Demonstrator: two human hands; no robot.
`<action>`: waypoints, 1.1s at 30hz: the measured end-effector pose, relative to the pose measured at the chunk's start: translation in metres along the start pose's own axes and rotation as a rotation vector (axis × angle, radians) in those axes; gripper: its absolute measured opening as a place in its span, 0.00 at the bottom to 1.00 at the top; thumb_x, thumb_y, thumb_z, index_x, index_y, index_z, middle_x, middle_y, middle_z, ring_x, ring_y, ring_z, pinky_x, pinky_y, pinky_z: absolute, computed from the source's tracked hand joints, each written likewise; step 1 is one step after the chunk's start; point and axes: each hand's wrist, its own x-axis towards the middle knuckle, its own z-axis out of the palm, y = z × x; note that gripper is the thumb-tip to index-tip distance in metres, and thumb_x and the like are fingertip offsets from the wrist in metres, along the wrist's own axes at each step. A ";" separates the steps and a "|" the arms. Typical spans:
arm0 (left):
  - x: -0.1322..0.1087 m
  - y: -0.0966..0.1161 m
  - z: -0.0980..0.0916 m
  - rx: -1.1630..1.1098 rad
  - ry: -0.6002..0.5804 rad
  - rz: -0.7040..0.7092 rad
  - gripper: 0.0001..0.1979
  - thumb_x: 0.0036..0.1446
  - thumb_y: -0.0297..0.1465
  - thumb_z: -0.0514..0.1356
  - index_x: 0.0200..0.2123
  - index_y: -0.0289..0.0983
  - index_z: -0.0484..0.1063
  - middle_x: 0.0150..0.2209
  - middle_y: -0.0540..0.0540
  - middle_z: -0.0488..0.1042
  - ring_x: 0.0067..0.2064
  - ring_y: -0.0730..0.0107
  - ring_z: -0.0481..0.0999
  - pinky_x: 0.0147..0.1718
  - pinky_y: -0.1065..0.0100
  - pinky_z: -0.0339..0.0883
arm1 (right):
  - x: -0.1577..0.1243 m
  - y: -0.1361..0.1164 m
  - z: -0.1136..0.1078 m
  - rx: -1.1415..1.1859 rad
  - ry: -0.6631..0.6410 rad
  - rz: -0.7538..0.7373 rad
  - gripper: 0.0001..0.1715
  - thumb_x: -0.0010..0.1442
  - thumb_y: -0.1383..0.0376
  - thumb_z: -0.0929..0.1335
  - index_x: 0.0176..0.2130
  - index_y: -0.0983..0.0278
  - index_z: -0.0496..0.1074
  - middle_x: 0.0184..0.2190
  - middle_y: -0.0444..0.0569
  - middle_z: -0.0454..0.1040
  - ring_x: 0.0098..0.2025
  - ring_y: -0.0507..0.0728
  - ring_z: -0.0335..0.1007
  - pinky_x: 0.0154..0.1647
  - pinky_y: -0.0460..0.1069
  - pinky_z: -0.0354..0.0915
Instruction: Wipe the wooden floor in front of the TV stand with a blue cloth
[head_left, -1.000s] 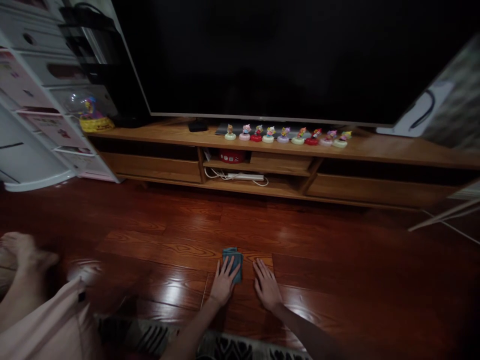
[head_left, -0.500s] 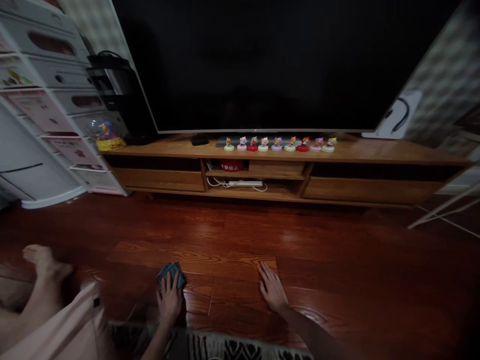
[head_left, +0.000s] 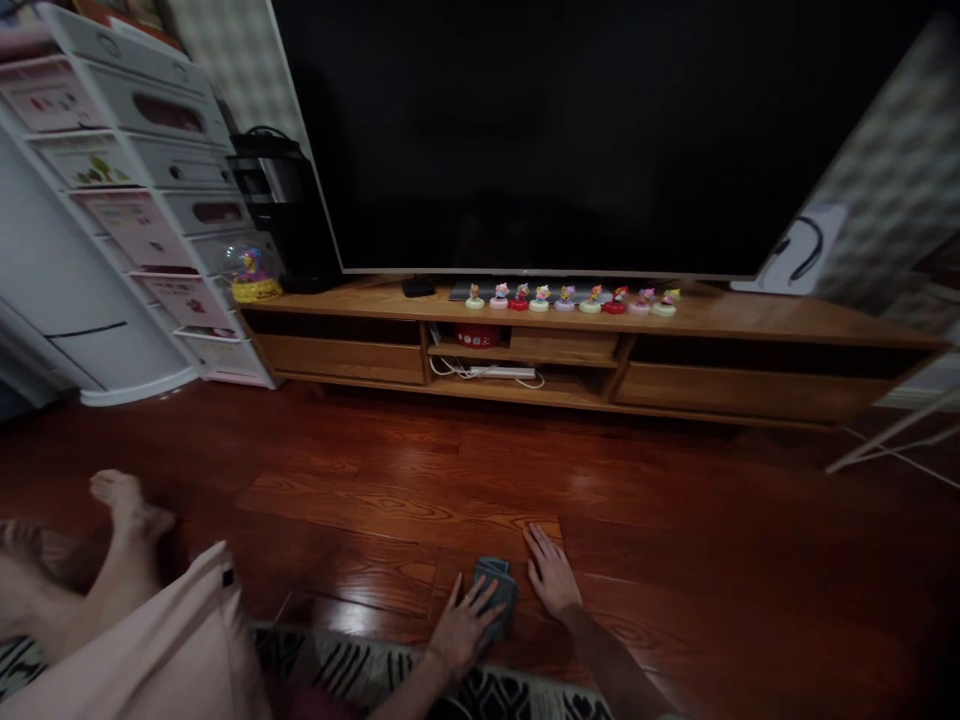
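Note:
My left hand (head_left: 463,630) lies flat on a small folded blue-grey cloth (head_left: 496,592) and presses it onto the dark red wooden floor (head_left: 675,540). Its fingers are stretched out over the cloth. My right hand (head_left: 553,585) rests flat on the floor just right of the cloth, fingers spread, holding nothing. Both hands are close together at the near edge of the floor, just beyond a black-and-white patterned rug (head_left: 390,685).
A long wooden TV stand (head_left: 720,330) with a row of small figurines (head_left: 570,298) and a big dark screen (head_left: 555,130) stands ahead. White drawers (head_left: 127,200) stand at left. Another person's leg and bare foot (head_left: 124,505) lie at left.
My left hand slid the cloth left across the floor, then back right to beside my right hand. My right hand stayed planted. The view has shifted.

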 end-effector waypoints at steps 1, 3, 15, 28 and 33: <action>-0.003 -0.005 -0.007 0.002 0.004 -0.031 0.31 0.67 0.35 0.55 0.70 0.56 0.50 0.73 0.51 0.41 0.72 0.57 0.42 0.68 0.40 0.36 | 0.000 0.000 0.000 -0.004 0.001 0.003 0.36 0.65 0.65 0.57 0.70 0.54 0.53 0.71 0.47 0.55 0.72 0.57 0.47 0.68 0.60 0.53; -0.013 -0.025 -0.026 0.021 0.015 -0.179 0.31 0.67 0.31 0.53 0.70 0.55 0.51 0.73 0.51 0.43 0.72 0.58 0.43 0.68 0.41 0.36 | 0.000 0.000 0.000 -0.011 0.001 0.004 0.35 0.65 0.65 0.57 0.70 0.55 0.53 0.70 0.48 0.55 0.72 0.57 0.48 0.68 0.60 0.54; -0.077 -0.096 -0.049 0.126 0.211 -1.108 0.27 0.70 0.29 0.44 0.70 0.46 0.54 0.72 0.41 0.47 0.71 0.46 0.49 0.61 0.36 0.53 | 0.003 0.002 0.003 -0.003 0.011 -0.013 0.36 0.65 0.65 0.57 0.70 0.55 0.53 0.70 0.48 0.56 0.71 0.58 0.49 0.68 0.61 0.54; 0.005 0.013 0.006 -0.024 -0.001 -0.070 0.30 0.66 0.38 0.55 0.69 0.57 0.51 0.73 0.53 0.39 0.72 0.53 0.42 0.67 0.39 0.38 | 0.002 0.001 0.003 0.002 -0.005 0.000 0.36 0.65 0.65 0.57 0.70 0.54 0.52 0.71 0.48 0.55 0.72 0.58 0.47 0.69 0.61 0.52; -0.019 -0.043 -0.033 0.071 0.095 -0.479 0.32 0.65 0.30 0.52 0.70 0.55 0.51 0.73 0.50 0.45 0.72 0.53 0.43 0.67 0.39 0.40 | 0.002 -0.001 0.002 0.009 0.012 -0.005 0.37 0.64 0.67 0.57 0.71 0.56 0.52 0.70 0.48 0.55 0.72 0.58 0.48 0.69 0.61 0.51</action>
